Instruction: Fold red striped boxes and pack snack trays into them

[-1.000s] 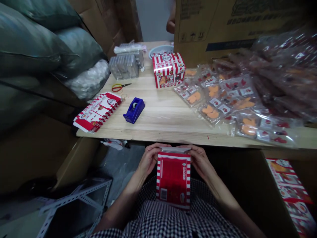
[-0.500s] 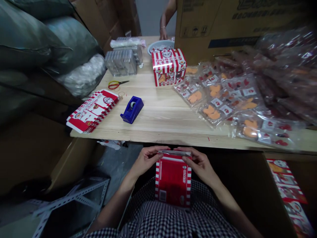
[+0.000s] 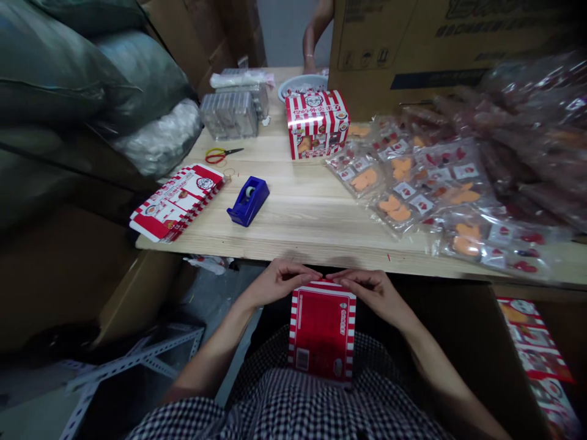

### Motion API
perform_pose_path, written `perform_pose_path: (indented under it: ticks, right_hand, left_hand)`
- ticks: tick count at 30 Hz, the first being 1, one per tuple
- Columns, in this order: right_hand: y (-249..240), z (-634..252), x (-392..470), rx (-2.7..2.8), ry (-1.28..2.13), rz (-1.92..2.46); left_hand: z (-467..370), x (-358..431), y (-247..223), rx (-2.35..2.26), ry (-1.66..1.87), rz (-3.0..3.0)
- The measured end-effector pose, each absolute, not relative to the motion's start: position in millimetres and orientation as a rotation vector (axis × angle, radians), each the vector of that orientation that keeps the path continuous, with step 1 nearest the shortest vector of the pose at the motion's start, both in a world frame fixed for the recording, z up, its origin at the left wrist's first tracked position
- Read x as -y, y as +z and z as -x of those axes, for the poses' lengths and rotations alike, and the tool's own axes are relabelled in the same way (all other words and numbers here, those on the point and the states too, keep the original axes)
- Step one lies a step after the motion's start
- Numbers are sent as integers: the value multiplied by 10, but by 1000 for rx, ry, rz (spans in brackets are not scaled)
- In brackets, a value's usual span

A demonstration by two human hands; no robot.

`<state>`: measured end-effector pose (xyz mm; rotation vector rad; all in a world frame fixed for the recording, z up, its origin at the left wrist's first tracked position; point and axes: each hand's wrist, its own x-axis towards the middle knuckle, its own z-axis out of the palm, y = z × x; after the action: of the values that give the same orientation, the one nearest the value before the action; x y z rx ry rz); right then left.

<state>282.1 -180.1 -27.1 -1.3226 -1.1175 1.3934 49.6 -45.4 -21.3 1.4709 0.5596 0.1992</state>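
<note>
A red carton with striped white edges and a barcode rests against my lap, just in front of the table edge. My left hand pinches its top edge on the left, thumb on the near face and fingers over the far side. On the right part of the same edge, my right hand grips with thumb and fingers, its tips close to those of the left. The carton's far side and inside are hidden from me.
On the wooden table are a blue tape dispenser, scissors, flat cartons, a striped finished box and bagged toy food pieces. Behind stand clear plastic cases, a bowl, a cardboard box and another person's arm.
Both hands have moved closer together along the carton's top edge. The open top edge with its pale flap now looks folded over and closed. The view has shifted slightly.
</note>
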Motion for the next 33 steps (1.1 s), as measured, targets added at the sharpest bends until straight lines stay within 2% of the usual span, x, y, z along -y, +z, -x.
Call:
perform_pose_path:
  ticks: [6, 18, 24, 33]
  right_hand:
    - [-97, -2840, 1703, 966, 1545, 1276]
    - [-121, -2841, 1684, 956, 1574, 1316]
    - [-222, -2774, 1724, 839, 1528, 1294]
    - [-256, -2703, 1739, 805, 1518, 1288]
  left_hand:
    - [-634, 347, -19, -518, 106, -1449]
    - [-655, 322, 13, -461, 45, -1627]
    - [-604, 418, 63, -336, 195, -1957]
    - [-545, 591, -293, -429, 526, -2012]
